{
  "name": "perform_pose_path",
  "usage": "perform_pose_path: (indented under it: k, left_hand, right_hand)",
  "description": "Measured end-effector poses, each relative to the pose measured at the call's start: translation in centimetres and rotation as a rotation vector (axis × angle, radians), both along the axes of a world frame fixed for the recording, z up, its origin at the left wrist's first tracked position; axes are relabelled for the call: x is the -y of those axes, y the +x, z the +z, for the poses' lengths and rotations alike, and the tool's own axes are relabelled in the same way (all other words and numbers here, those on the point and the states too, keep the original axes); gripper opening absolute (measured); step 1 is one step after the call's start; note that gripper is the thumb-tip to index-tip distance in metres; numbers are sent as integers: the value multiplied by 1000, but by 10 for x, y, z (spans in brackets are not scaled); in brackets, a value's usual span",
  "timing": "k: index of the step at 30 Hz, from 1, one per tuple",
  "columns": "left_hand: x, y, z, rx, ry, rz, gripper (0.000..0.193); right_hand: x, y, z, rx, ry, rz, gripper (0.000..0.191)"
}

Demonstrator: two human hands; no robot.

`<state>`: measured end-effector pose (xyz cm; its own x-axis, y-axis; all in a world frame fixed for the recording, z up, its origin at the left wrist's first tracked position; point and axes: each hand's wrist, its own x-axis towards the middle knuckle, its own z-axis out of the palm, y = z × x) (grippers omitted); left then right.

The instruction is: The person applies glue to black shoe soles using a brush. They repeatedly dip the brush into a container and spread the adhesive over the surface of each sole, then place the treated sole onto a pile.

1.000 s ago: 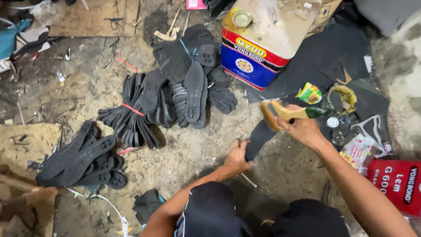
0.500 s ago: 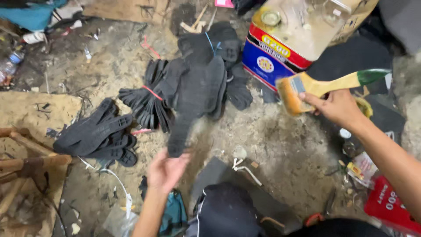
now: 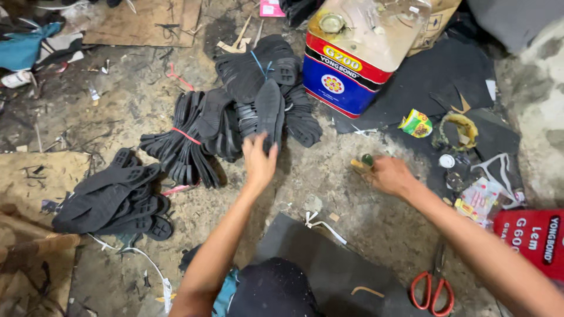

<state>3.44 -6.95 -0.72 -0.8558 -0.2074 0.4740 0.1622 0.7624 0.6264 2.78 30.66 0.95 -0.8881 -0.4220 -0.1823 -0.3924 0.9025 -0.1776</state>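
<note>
Head view shows the left hand [image 3: 258, 163] reaching forward, fingers closing on the heel end of a black rubber shoe sole [image 3: 269, 111] that lies on top of a heap of black rubber soles [image 3: 258, 94]. The sole runs away from the hand, its toe pointing toward the far side of the heap. Right of that grip, apart from it across a strip of bare dirty floor, the right hand [image 3: 390, 175] is clenched around the handle of a yellow-handled brush [image 3: 363, 164]; only the handle end shows past the fingers.

Beyond the right hand stands a large square tin can in red, blue and yellow [image 3: 358, 56], its near edge just beside the heap. Left of the left hand a bundle of soles tied with a red band [image 3: 185, 144] leans against the heap, and further left lies a second loose pile of black soles [image 3: 114, 196]. Open floor stays between the two forearms. Near the right forearm, red-handled scissors [image 3: 432, 287] rest on a dark rubber sheet [image 3: 329, 270].
</note>
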Motion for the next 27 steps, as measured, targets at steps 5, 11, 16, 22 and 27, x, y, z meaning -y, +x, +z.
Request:
perform_pose_path:
  k: [5, 11, 16, 22, 27]
  left_hand:
    - [-8, -52, 26, 352, -98, 173, 76]
    - [-55, -10, 36, 284, 270, -85, 61]
    - [-149, 42, 5, 217, 64, -459, 60]
    - [-181, 78, -56, 462, -256, -663, 61]
    - [-167, 129, -78, 295, -262, -612, 51]
  right_hand:
    - [-15, 40, -47, -162, -98, -202, 37]
    - [-28, 78, -63, 74, -127, -580, 48]
    - [-31, 99, -79, -162, -417, -508, 48]
    - [-62, 88, -92, 25, -247, -728, 73]
    - [-30, 100, -99, -100, -812, -723, 45]
